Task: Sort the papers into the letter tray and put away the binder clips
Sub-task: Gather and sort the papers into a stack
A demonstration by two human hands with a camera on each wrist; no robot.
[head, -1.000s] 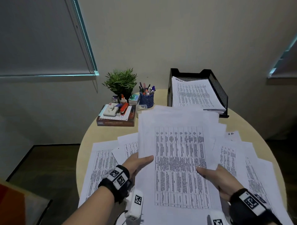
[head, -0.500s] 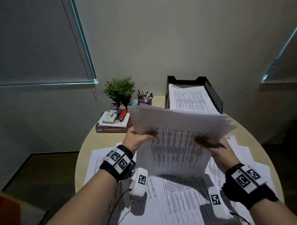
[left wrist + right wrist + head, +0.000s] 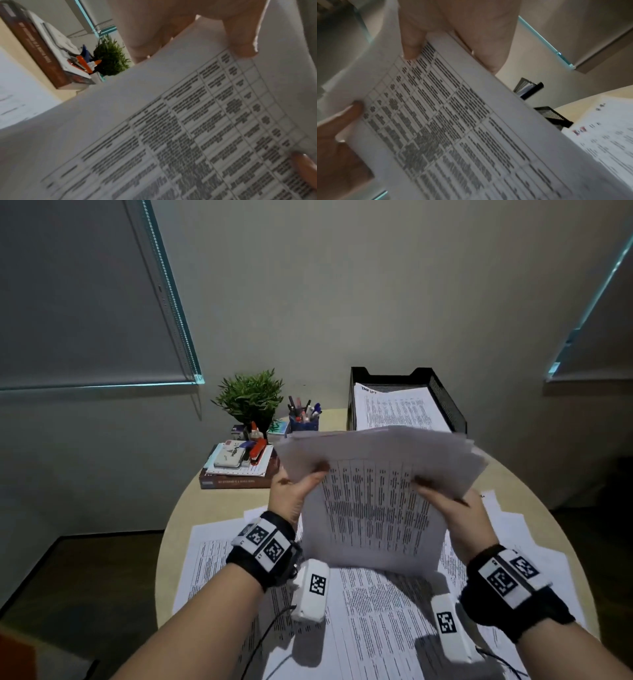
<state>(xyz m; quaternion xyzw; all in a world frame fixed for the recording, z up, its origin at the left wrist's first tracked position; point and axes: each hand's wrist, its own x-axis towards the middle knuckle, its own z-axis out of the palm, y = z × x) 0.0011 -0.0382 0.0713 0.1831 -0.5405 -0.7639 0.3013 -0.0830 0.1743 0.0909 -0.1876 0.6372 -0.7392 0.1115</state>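
Observation:
A stack of printed papers [image 3: 373, 501] is held up, nearly on edge, above the round table [image 3: 219, 508]. My left hand [image 3: 294, 487] grips its left side, thumb on the printed face [image 3: 240, 44]. My right hand [image 3: 448, 505] grips the right side, thumb on top [image 3: 411, 44]. The sheets' far ends fan out and droop away from me. Behind the stack stands the black mesh letter tray [image 3: 448, 405] with printed sheets inside. More loose papers [image 3: 383, 628] cover the table below my wrists. No binder clips show.
At the back left lie a brown book [image 3: 236, 481] with a notepad, a white case and a red stapler on top, a potted plant [image 3: 250, 398] and a blue pen cup [image 3: 303, 419]. Walls with window blinds close in behind the table.
Both hands lifted the stack off the table and tipped it upright, then carried it a little farther from me, towards the tray. The head view also tilted up.

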